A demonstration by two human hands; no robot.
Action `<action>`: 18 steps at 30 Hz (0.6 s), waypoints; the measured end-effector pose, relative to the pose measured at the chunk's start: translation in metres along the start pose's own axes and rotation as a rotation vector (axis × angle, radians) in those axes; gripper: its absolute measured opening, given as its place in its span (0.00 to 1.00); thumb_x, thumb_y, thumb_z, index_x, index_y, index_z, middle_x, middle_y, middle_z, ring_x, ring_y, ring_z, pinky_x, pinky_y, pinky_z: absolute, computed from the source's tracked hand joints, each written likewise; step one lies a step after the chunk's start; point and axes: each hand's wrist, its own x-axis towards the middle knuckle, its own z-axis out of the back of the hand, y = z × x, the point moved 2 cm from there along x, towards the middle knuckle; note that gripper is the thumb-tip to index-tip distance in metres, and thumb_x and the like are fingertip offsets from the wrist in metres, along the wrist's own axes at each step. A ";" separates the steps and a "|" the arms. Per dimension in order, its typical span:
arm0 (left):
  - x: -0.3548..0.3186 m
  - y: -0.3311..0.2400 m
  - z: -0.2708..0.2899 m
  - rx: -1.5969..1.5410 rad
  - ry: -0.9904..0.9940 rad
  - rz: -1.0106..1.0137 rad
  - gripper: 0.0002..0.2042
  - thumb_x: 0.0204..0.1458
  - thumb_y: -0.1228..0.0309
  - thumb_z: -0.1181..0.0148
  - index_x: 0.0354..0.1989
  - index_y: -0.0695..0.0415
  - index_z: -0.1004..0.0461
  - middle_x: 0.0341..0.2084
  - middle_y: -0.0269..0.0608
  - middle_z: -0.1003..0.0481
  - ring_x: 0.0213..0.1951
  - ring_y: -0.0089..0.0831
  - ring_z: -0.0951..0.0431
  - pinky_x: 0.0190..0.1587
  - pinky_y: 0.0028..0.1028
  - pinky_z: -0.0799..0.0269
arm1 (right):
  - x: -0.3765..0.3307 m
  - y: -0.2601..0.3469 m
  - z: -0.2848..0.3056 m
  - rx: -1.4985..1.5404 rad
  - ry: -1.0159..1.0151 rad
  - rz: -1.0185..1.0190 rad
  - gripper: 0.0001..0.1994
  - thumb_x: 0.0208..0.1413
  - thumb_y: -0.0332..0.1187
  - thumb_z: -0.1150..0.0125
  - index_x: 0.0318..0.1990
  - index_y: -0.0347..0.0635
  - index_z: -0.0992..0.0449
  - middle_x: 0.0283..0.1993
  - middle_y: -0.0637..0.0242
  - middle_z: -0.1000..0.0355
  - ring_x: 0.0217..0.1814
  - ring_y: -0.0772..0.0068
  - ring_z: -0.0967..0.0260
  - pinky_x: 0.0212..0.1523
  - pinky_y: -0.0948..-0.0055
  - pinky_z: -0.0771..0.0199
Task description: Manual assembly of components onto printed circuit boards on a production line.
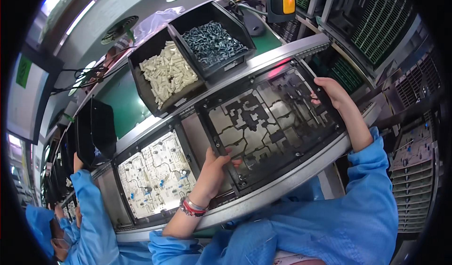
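A black-framed carrier tray (245, 116) with bare metal and black recessed patches lies over the conveyor line in front of me. My left hand (214, 168) grips its left frame bar, thumb on top and fingertips showing beyond the bar. At the tray's far right end, my right hand (332, 92) holds the frame edge, fingers curled over it. Left of this tray sits another carrier with white circuit boards (157, 175) in it, bearing small blue and black components. A gap in the line separates the two carriers.
Behind the metal conveyor rail (278, 55) stand a black bin of cream-coloured connectors (168, 72) and a black bin of dark small parts (214, 44). A yellow-and-black handheld scanner (282, 1) is farther back. Slotted racks (409, 194) stand right. A co-worker in blue (94, 213) works at left.
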 end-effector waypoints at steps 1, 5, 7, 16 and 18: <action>0.000 0.001 0.000 0.000 -0.024 0.002 0.19 0.56 0.78 0.55 0.57 0.60 0.43 0.53 0.49 0.35 0.47 0.44 0.25 0.51 0.40 0.29 | 0.006 -0.001 0.003 -0.012 0.026 -0.033 0.11 0.63 0.35 0.53 0.37 0.34 0.29 0.28 0.57 0.30 0.26 0.64 0.29 0.25 0.66 0.22; 0.007 0.006 0.006 0.038 -0.017 -0.015 0.23 0.54 0.79 0.53 0.60 0.59 0.45 0.54 0.46 0.36 0.50 0.41 0.28 0.54 0.38 0.32 | 0.008 -0.002 0.001 -0.041 0.000 -0.052 0.12 0.63 0.35 0.51 0.41 0.34 0.29 0.30 0.57 0.29 0.27 0.64 0.27 0.26 0.66 0.21; 0.003 0.011 0.004 0.065 -0.013 -0.045 0.25 0.53 0.80 0.52 0.61 0.58 0.46 0.55 0.44 0.36 0.51 0.38 0.29 0.56 0.36 0.35 | 0.004 -0.002 0.003 -0.108 0.004 0.011 0.12 0.62 0.36 0.49 0.44 0.36 0.30 0.32 0.57 0.27 0.30 0.65 0.26 0.29 0.65 0.21; -0.013 0.019 -0.001 0.087 -0.047 -0.067 0.28 0.52 0.68 0.48 0.63 0.49 0.45 0.48 0.34 0.36 0.45 0.32 0.34 0.48 0.32 0.37 | -0.174 0.013 -0.029 -0.653 -0.616 1.217 0.23 0.55 0.28 0.45 0.58 0.34 0.39 0.59 0.55 0.37 0.65 0.60 0.41 0.65 0.65 0.45; -0.013 0.016 -0.011 0.060 0.018 -0.057 0.28 0.54 0.67 0.48 0.64 0.49 0.46 0.53 0.34 0.38 0.47 0.35 0.34 0.51 0.33 0.39 | -0.228 0.009 -0.008 -0.806 -0.818 1.449 0.23 0.53 0.25 0.47 0.57 0.31 0.40 0.59 0.52 0.38 0.64 0.57 0.42 0.65 0.62 0.47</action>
